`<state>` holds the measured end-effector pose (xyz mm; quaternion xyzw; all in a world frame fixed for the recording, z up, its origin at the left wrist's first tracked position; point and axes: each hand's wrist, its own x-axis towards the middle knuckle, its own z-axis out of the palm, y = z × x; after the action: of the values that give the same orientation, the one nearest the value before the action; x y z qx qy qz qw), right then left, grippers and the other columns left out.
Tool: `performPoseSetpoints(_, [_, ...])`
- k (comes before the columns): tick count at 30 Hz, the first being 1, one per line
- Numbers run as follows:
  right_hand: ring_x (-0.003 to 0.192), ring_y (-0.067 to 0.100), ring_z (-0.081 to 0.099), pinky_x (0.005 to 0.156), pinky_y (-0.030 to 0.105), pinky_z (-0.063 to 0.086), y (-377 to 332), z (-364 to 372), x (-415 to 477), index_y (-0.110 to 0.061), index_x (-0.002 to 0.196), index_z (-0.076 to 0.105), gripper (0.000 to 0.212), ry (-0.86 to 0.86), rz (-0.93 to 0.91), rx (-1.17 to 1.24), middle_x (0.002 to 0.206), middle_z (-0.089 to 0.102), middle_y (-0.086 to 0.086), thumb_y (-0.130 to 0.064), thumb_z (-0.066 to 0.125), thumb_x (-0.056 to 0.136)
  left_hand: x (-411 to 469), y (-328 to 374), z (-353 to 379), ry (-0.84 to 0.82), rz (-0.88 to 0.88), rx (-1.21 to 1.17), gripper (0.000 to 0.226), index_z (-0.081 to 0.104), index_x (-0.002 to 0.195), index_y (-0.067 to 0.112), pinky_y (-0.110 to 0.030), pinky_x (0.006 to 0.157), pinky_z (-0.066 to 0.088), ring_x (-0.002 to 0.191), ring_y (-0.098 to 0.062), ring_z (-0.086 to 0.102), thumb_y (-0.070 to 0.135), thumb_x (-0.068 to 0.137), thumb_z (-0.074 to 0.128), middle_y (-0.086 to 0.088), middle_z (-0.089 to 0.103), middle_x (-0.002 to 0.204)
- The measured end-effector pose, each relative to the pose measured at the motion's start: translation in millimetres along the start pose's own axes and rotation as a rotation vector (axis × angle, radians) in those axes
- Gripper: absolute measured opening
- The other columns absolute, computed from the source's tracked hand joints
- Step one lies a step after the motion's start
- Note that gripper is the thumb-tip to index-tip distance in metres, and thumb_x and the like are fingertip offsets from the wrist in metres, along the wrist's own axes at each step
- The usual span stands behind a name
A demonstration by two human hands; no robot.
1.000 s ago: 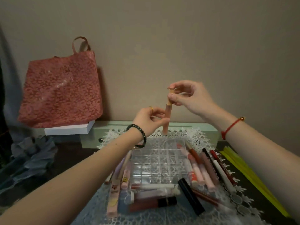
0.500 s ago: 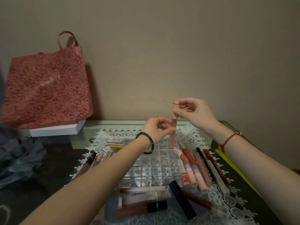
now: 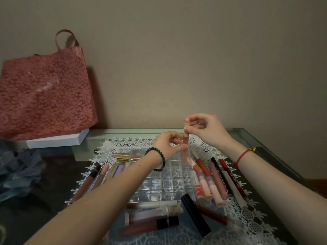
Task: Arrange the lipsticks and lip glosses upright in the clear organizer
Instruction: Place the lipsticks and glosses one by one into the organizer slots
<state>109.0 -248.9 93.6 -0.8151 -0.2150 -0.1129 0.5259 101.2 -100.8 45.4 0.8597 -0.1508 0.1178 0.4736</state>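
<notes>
A peach lip gloss tube with a tan cap stands upright, its bottom end in the far right corner cell of the clear gridded organizer. My right hand pinches the cap from above. My left hand pinches the tube's middle. The organizer's other cells look empty. Several lipsticks and glosses lie flat around it: a row to its right, a group to its left and more in front.
A white lace mat covers the glass-topped table. A red floral tote bag leans on the wall at the left, over a white box. Grey cloth lies at the far left.
Both hands have lowered the peach tube from above the table down into the organizer's far right corner. The head view has shifted.
</notes>
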Motion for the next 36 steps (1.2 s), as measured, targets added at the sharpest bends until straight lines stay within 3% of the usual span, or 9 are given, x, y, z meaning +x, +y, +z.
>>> performPoseSetpoints(2, [0.054,-0.007,0.056,0.06,0.007,0.047,2,0,-1,-0.02,0.088,0.062,0.02,-0.004,0.001,0.011,0.078,0.062,-0.003,-0.007,0.07,0.075,-1,-2,0,0.002,-0.002,0.006,0.022,0.055,0.077,0.035,-0.007,0.067,0.04,0.074,0.002,0.058,0.026,0.073,0.074,0.017,0.06,0.072])
performPoseSetpoints(7, [0.052,-0.007,0.056,0.058,0.007,0.047,2,-2,-1,-0.021,0.088,0.061,0.022,-0.025,-0.001,0.001,0.075,0.062,-0.006,-0.006,0.071,0.074,-1,-1,0,-0.007,-0.01,0.01,0.021,0.056,0.079,0.034,-0.011,0.069,0.041,0.078,-0.001,0.059,0.025,0.073,0.073,0.018,0.06,0.072])
performPoseSetpoints(12, [0.054,-0.005,0.056,0.058,0.008,0.047,1,-5,-3,-0.021,0.09,0.061,0.023,-0.055,0.009,0.002,0.074,0.061,-0.005,-0.007,0.071,0.074,-2,-1,-1,-0.027,-0.03,0.008,0.018,0.058,0.084,0.031,-0.006,0.066,0.038,0.077,0.003,0.058,0.026,0.074,0.073,0.019,0.061,0.073])
performPoseSetpoints(18, [0.066,0.008,0.059,0.05,0.007,0.043,-4,-13,-6,-0.018,0.099,0.061,0.028,-0.074,0.043,-0.035,0.085,0.065,0.0,-0.012,0.072,0.074,-6,1,-3,-0.022,-0.024,0.003,0.022,0.061,0.093,0.025,-0.021,0.08,0.047,0.087,-0.007,0.062,0.025,0.074,0.073,0.008,0.067,0.084])
performPoseSetpoints(23, [0.082,0.01,0.064,0.076,0.022,0.049,-11,-31,-9,-0.027,0.1,0.059,0.03,-0.078,0.06,-0.093,0.091,0.067,-0.005,-0.025,0.072,0.073,-10,0,-12,0.0,-0.043,0.024,0.032,0.057,0.102,0.026,-0.024,0.084,0.048,0.094,-0.011,0.059,0.03,0.074,0.072,0.005,0.065,0.094])
performPoseSetpoints(30, [0.08,0.008,0.063,0.077,0.026,0.049,-2,-65,-26,-0.023,0.105,0.059,0.032,-0.05,0.121,-0.192,0.09,0.066,-0.004,-0.027,0.07,0.075,-25,-7,-25,-0.025,-0.063,0.138,0.036,0.054,0.106,0.027,-0.024,0.086,0.045,0.101,-0.012,0.056,0.035,0.075,0.07,0.005,0.062,0.104])
performPoseSetpoints(34, [0.083,0.015,0.062,0.085,0.036,0.047,19,-74,-42,-0.022,0.101,0.058,0.028,-0.055,0.208,-0.268,0.092,0.066,0.002,-0.023,0.07,0.076,-34,-13,-32,-0.011,-0.036,0.262,0.042,0.055,0.115,0.02,-0.021,0.088,0.041,0.105,-0.012,0.054,0.034,0.077,0.067,0.002,0.061,0.113])
performPoseSetpoints(36, [0.081,0.016,0.062,0.081,0.034,0.048,32,-75,-50,-0.02,0.1,0.059,0.027,-0.059,0.259,-0.335,0.094,0.065,0.006,-0.022,0.071,0.075,-38,-16,-35,-0.012,-0.036,0.305,0.042,0.055,0.116,0.02,-0.022,0.089,0.041,0.108,-0.013,0.053,0.035,0.078,0.066,0.002,0.06,0.115])
